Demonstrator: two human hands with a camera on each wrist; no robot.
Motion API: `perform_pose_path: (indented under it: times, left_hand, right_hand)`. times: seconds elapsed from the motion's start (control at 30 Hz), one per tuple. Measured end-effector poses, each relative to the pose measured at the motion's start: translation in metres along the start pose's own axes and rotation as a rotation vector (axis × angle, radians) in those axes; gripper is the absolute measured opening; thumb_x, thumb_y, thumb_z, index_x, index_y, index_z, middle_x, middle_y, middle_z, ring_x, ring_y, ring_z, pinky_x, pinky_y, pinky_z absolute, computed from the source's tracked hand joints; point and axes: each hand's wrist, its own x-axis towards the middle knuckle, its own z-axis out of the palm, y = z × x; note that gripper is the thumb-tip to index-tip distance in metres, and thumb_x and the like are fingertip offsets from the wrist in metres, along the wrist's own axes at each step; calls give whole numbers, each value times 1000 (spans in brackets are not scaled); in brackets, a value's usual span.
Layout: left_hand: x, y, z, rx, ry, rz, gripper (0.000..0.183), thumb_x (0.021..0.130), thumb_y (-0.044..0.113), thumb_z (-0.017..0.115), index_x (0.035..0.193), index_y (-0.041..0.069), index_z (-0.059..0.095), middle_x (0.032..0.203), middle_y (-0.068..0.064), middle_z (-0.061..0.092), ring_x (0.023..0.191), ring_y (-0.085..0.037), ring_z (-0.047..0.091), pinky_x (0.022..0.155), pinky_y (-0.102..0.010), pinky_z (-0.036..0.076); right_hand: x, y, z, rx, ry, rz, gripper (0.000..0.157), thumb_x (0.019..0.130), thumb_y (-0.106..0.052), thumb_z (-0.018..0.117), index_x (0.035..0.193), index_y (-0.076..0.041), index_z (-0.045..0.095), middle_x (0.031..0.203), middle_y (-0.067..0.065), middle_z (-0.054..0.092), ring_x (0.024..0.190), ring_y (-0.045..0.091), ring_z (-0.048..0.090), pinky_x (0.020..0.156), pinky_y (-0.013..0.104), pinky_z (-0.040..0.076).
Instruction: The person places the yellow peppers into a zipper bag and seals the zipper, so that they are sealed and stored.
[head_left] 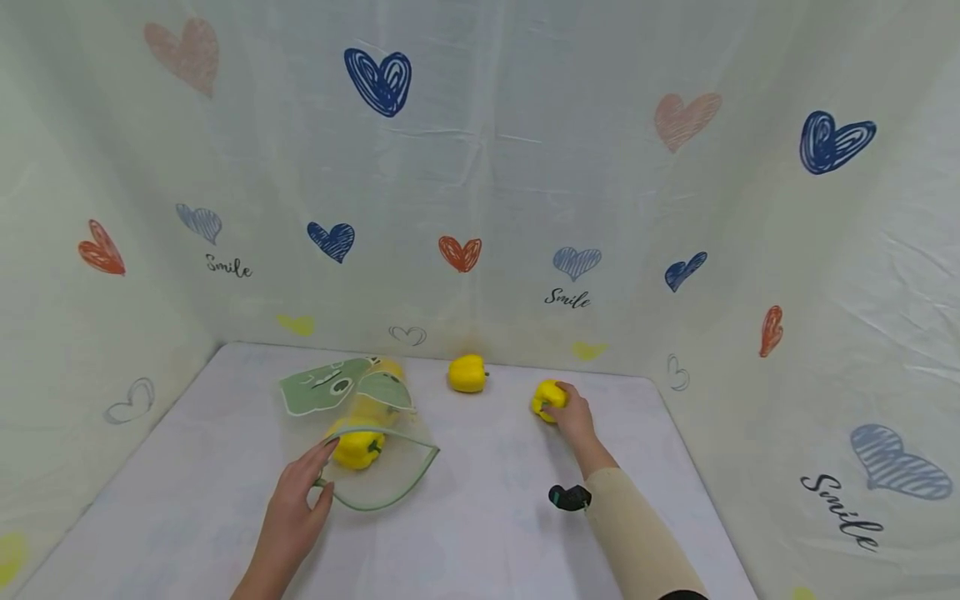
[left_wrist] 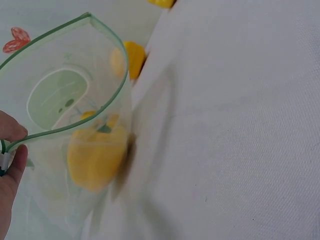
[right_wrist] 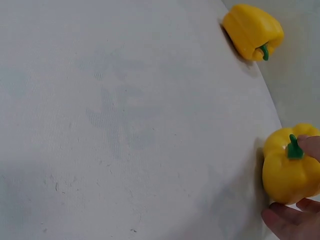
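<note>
My left hand [head_left: 294, 506] pinches the green-edged rim of a clear zip bag [head_left: 390, 487] between thumb and fingers. The bag's mouth gapes toward me, and a yellow bell pepper [head_left: 357, 447] lies inside it. More yellow shows through the bag behind that one, partly covered by the green print. On the right, my right hand [head_left: 573, 417] grips another yellow bell pepper [right_wrist: 287, 172], with the thumb by its green stem and fingers around its side. A further yellow bell pepper [head_left: 467, 374] lies at the back of the table, touched by neither hand.
The white-covered table [head_left: 480, 517] meets a hanging curtain [head_left: 510, 183] printed with hearts along its back and sides. A small black object [head_left: 569, 497] shows beside the right sleeve [head_left: 637, 525].
</note>
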Motion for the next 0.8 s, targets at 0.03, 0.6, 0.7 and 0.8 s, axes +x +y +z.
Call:
perform_pose_path:
  times: [0.03, 0.6, 0.7, 0.8]
  left_hand:
    - [0, 0, 0, 1, 2, 3, 72, 65, -23, 72, 131, 1, 56, 132, -17, 56, 109, -31, 52, 90, -9, 31]
    - [1, 0, 1, 2, 8, 16, 73, 64, -24, 72, 131, 1, 56, 132, -17, 57, 110, -31, 53, 91, -3, 26]
    - [2, 0, 0, -6, 8, 20, 73, 64, -24, 71, 131, 1, 56, 131, -18, 57, 109, -32, 52, 92, -2, 24]
    - [2, -1, 0, -7, 5, 15, 72, 64, -24, 71, 131, 0, 56, 131, -18, 57, 110, -32, 53, 92, -3, 25]
  right_hand:
    - [0, 0, 0, 1, 0, -4, 60, 88, -9, 70, 142, -3, 44, 137, 29, 46, 125, 42, 43, 108, 55, 34]
    - [2, 1, 0, -6, 12, -31, 53, 89, -8, 69, 137, -2, 48, 137, 29, 47, 128, 44, 42, 108, 56, 33]
    - [1, 1, 0, 15, -1, -29, 52, 90, -9, 68, 138, -3, 48, 139, 28, 45, 129, 44, 40, 108, 57, 33]
    - [0, -2, 1, 32, -16, -40, 52, 90, -9, 69, 138, -4, 48, 141, 27, 44, 130, 43, 39, 109, 57, 32]
